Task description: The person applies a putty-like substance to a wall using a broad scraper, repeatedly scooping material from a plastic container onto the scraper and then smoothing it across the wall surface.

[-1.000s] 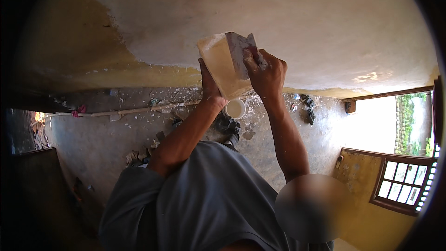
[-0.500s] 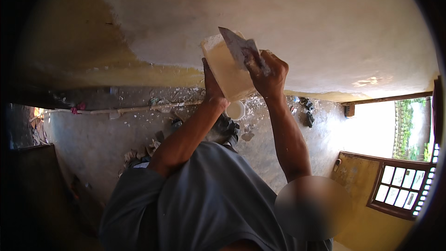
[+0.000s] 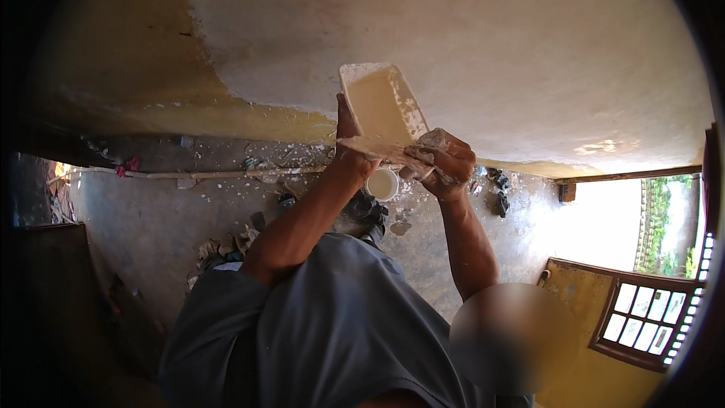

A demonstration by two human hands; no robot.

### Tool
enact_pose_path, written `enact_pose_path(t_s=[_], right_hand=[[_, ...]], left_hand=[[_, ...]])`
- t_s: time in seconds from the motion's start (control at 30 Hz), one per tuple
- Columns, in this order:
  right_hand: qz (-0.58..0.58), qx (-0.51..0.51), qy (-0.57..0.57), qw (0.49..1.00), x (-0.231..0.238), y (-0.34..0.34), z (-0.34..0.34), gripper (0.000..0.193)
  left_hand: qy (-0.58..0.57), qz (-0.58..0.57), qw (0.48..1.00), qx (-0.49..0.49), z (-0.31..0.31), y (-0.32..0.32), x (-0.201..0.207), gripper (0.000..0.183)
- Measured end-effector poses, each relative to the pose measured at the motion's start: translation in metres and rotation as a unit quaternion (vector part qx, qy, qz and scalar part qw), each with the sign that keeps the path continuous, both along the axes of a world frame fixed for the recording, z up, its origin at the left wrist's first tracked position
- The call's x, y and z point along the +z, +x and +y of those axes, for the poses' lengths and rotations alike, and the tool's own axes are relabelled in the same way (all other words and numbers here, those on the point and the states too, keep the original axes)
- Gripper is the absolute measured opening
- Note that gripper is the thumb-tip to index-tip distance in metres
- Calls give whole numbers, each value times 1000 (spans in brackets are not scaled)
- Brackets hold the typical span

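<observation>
A pale rectangular tray (image 3: pixel 417 115), holding smooth cream-coloured filler, is up in front of the wall. My left hand (image 3: pixel 347 122) grips it along its left side; the fingers beneath are hidden. A filler-smeared trowel (image 3: pixel 371 146) lies in the closed fingers of my right hand (image 3: pixel 449 160). Its blade points left across the near end of the tray; I cannot tell whether it touches the rim. Whitish filler coats the fingers of my right hand. Beyond the tray rises the wall (image 3: pixel 483 45), pale over most of its face, with a yellow-brown patch on the left.
Below stands a white bucket (image 3: pixel 383 185) on the grey floor (image 3: pixel 158 215), which is spotted with white. A long pole (image 3: pixel 219 174) lies by the wall's foot. Dark crumpled plastic (image 3: pixel 366 213) is beside the bucket. A bright doorway (image 3: pixel 596 219) and a paned window (image 3: pixel 642 308) are at right.
My right hand has come down and toward me, swinging the trowel from above the tray to its near end. The tray has shifted slightly right and tilted, showing more of its inside.
</observation>
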State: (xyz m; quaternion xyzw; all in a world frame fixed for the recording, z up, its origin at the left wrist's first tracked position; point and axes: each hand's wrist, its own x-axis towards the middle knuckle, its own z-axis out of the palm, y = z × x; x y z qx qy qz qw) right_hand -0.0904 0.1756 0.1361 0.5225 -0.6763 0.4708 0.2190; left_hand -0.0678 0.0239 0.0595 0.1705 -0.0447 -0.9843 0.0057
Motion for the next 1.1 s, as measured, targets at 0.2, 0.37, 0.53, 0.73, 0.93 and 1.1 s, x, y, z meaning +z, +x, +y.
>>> enact_pose_path(t_s=[0.2, 0.37, 0.53, 0.73, 0.93, 1.1], right_hand=[[32, 32, 40, 998, 25, -4, 16, 28], [76, 51, 47, 995, 33, -4, 23, 27], [79, 28, -13, 996, 29, -7, 29, 30], [36, -68, 106, 991, 69, -40, 44, 40], [79, 24, 317, 945, 120, -40, 9, 41], [105, 5, 406, 908, 133, -33, -4, 34]], left_hand=[[-47, 85, 995, -30, -4, 7, 12, 75], [-78, 141, 986, -27, -5, 10, 10, 76], [-204, 219, 954, 19, -1, 11, 15, 78], [-73, 11, 997, -23, -4, 1, 28, 77], [-113, 82, 990, -18, -8, -2, 20, 77], [-81, 95, 990, -61, -7, 1, 31, 77]])
